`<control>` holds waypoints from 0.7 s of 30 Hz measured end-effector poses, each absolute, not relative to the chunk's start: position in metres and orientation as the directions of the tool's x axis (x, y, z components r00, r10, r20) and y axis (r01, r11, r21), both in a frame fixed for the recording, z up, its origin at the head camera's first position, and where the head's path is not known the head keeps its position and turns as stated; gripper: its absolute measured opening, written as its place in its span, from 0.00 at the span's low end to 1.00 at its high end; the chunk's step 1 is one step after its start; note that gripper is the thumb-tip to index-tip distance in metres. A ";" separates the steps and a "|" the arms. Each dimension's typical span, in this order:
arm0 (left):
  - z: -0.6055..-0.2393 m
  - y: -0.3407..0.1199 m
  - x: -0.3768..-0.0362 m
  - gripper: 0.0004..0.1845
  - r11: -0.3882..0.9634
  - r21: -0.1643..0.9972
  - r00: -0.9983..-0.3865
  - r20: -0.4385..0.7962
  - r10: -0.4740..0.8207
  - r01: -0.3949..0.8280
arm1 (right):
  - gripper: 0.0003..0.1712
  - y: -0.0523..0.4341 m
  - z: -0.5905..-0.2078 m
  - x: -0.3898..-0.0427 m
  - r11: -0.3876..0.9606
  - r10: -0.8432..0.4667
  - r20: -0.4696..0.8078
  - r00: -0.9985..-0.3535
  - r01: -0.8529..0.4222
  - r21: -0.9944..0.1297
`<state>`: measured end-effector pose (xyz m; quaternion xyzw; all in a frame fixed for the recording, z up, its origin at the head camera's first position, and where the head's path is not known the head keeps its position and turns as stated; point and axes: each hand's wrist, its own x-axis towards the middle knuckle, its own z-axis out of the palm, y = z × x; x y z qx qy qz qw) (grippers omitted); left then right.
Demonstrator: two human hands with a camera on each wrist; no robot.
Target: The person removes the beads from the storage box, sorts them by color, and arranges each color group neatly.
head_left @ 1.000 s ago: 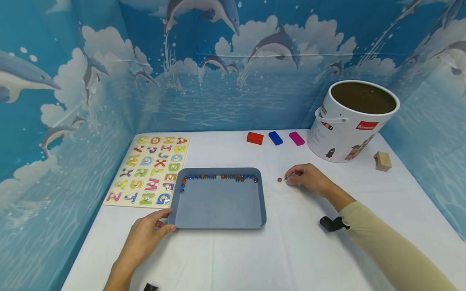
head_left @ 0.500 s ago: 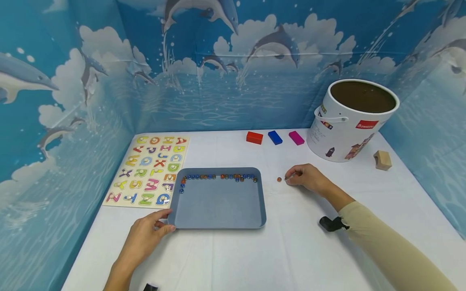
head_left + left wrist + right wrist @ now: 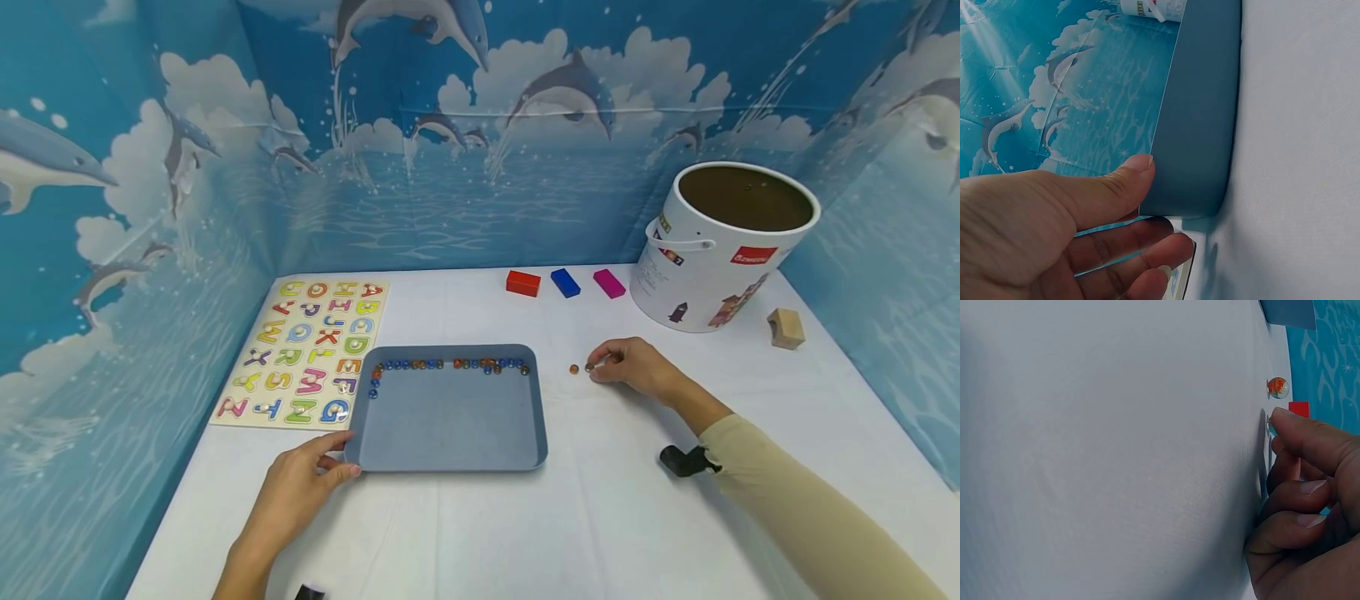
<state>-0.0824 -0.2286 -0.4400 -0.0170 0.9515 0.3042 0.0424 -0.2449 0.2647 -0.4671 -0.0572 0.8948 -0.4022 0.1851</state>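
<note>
Marbles, small glass ones (image 3: 450,364), already line the far wall of the shallow grey-blue rectangular tray (image 3: 450,454), so I judge most of the collecting done. My left hand (image 3: 300,492) grips the tray's near left corner, thumb over the rim. My right hand (image 3: 637,367) rests on the white tablecloth (image 3: 600,525) right of the tray, fingertips curled and pinching a clear marble (image 3: 589,367); an orange marble (image 3: 573,368) lies loose just beside it. By my reckoning, those two remain.

staged play booth, dolphin backdrop (image 3: 480,125), alphabet puzzle (image 3: 307,350)
</note>
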 end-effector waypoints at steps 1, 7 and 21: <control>-0.440 -0.229 -0.082 0.28 0.814 0.577 -0.996 -0.091 -0.006 -0.058 | 0.14 0.265 -0.467 -0.245 0.667 -0.253 -0.287 -0.924 0.048 -0.743; -0.441 -0.229 -0.083 0.28 0.815 0.578 -0.996 -0.084 -0.003 -0.051 | 0.17 0.256 -0.455 -0.247 0.669 -0.181 -0.237 -0.955 0.057 -0.741; -0.441 -0.229 -0.085 0.27 0.818 0.573 -0.996 -0.086 -0.004 -0.053 | 0.19 0.060 -0.406 -0.256 0.501 -0.542 -0.228 -0.809 -0.093 -0.860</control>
